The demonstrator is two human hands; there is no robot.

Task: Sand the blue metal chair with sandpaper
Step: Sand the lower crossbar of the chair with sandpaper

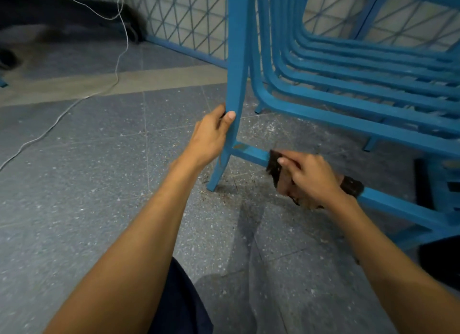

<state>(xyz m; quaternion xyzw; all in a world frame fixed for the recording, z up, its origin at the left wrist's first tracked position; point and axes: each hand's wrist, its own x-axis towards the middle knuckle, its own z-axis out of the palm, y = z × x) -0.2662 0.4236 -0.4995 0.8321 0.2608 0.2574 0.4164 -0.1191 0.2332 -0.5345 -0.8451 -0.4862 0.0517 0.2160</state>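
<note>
Blue metal chair stands right on the floor; our left hand grips its leg, our right hand wraps sandpaper round the low crossbar. We judge the worn sheet could tear or slip, scraping knuckles.

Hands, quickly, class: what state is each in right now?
Left hand: closed, gripping the chair leg.
Right hand: closed, holding sandpaper against the crossbar.

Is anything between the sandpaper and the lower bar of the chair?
Nothing visible. The right hand holds the sandpaper directly against the lower bar of the blue chair; the left hand grips the upright leg, beside it.
</note>
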